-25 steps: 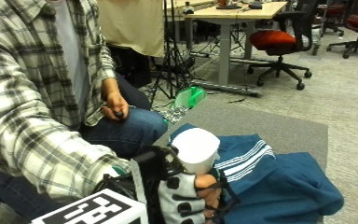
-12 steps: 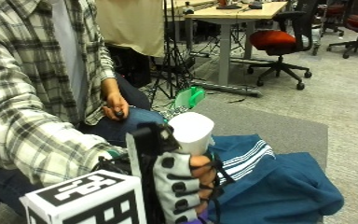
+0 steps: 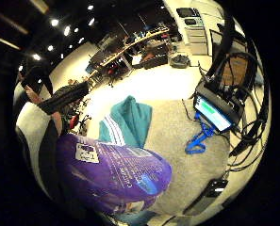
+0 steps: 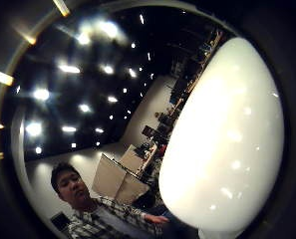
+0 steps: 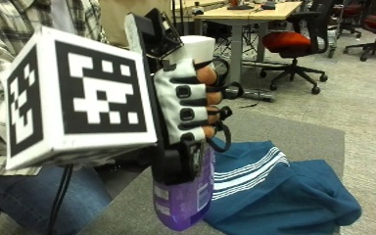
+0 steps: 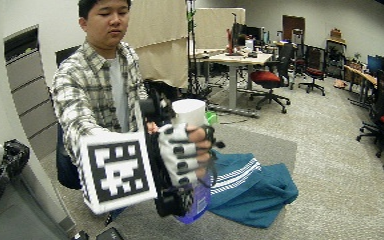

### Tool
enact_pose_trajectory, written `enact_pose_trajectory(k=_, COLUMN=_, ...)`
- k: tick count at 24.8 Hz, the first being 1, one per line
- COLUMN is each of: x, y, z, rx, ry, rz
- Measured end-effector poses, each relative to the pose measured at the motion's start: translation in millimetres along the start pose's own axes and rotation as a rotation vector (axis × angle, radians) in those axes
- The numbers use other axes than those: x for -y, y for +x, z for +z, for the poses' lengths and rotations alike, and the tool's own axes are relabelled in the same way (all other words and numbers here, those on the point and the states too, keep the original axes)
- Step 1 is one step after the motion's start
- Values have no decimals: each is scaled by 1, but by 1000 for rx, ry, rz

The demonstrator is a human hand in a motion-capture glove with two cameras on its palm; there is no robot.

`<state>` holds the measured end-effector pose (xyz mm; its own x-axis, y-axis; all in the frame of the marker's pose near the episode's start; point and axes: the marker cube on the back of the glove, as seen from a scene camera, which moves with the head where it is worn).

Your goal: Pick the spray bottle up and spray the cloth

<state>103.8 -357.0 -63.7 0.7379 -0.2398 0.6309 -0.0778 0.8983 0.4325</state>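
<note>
While my right hand [image 5: 188, 100] curls its fingers around the spray bottle [image 5: 183, 193], holding it upright at frame centre, the teal cloth [image 5: 286, 196] lies on the carpet at lower right. I judge the purple plastic body rigid, smooth, fairly light; gripping at the neck beneath the white head [image 5: 198, 49] seems best for triggering.
</note>
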Motion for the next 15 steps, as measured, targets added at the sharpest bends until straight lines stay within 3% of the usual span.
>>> enact_pose_trajectory(k=15, x=1, y=-44, z=54, rx=-189, ry=-256, rz=-65)
